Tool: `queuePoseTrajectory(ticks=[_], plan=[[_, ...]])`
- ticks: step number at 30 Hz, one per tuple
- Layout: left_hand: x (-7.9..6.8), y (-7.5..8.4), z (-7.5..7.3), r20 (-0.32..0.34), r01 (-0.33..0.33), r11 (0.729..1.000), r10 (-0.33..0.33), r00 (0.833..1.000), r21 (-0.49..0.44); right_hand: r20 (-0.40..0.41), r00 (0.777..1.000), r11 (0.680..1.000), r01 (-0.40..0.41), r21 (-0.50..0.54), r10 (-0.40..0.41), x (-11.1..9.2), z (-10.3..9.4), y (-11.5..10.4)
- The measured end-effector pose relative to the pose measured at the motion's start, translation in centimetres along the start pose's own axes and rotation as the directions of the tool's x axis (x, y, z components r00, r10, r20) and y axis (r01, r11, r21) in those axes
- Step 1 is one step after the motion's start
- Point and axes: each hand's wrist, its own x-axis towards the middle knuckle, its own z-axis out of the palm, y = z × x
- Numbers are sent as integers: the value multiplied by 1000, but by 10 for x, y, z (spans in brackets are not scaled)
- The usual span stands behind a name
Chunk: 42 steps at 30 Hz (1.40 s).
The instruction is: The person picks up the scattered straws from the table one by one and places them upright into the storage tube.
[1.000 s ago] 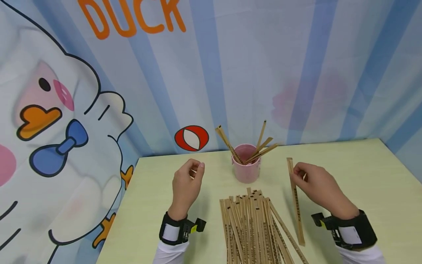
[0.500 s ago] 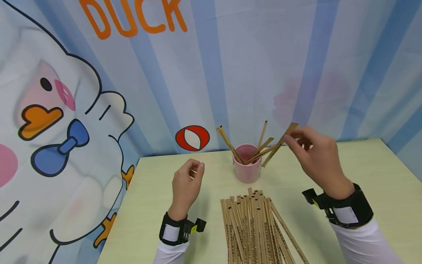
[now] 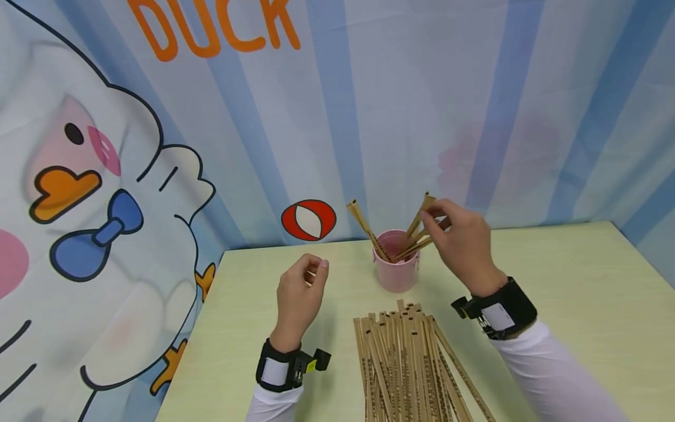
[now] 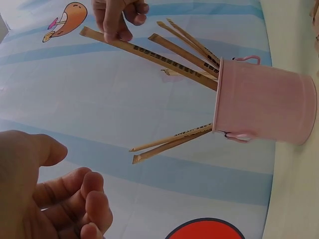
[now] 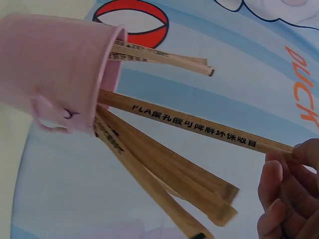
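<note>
My right hand [image 3: 464, 246] pinches a paper-wrapped straw [image 5: 199, 125] near its upper end, with thumb and fingertips. The straw's lower end is inside the mouth of a pink bucket [image 3: 396, 276], and the straw leans to the right. Several other wrapped straws [image 4: 174, 142] stick out of the bucket on both sides. Over the table, left of the bucket, my left hand [image 3: 299, 299] hovers with loosely curled fingers and holds nothing. The straws' lower ends are hidden by the bucket wall.
A pile of wrapped straws [image 3: 403, 363] lies on the pale table [image 3: 580, 293], in front of the bucket and between my forearms. Behind the table hangs a blue striped cloth [image 3: 401, 117] with a duck print.
My right hand has lifted the straw from beside the pile, moved it left and tilted it into the bucket. My left hand has stayed in place.
</note>
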Motion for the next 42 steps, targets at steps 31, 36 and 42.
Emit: queuePoseTrajectory(ticks=[31,36,42], plan=[[-2,0,3,10,-17,1000,17,1000,17,296,934,976,-162,-146,199,-23,27,2],[-3,0,4,12,-16,1000,16,1000,18,271,943,977,-162,-140,195,-26,17,3],[-3,2,4,5,-16,1000,16,1000,26,211,958,977,-170,-125,194,-32,5,6]])
